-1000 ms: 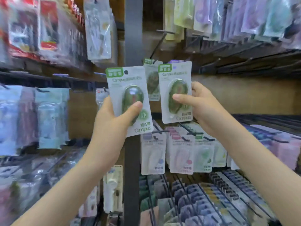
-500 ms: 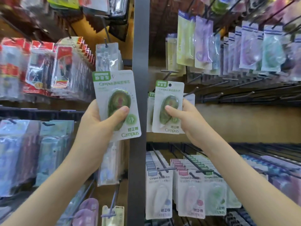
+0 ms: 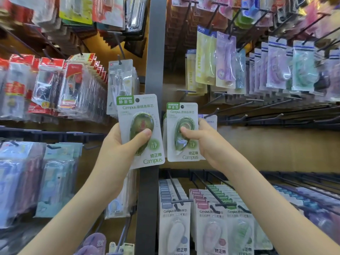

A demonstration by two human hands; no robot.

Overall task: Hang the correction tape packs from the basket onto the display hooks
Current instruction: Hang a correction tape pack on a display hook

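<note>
The left grip [image 3: 117,146] held a green Campus correction tape pack [image 3: 139,110] upright, thumb pressed across its blister and fingers behind the card. The pack was in front of the grey upright post [image 3: 155,52] of the display rack. Just to its right, and apart from it, the right grip [image 3: 207,144] pinched a second green pack [image 3: 181,115], thumb on the blister and fingers behind. Another card [image 3: 211,120] showed partly behind it. A bare black hook [image 3: 213,111] jutted out just beside that pack's upper right corner. Whether any hook passed through its hanging hole could not be told. Lower on the rack, rows of pale Campus packs [image 3: 174,227] hung on hooks.
</note>
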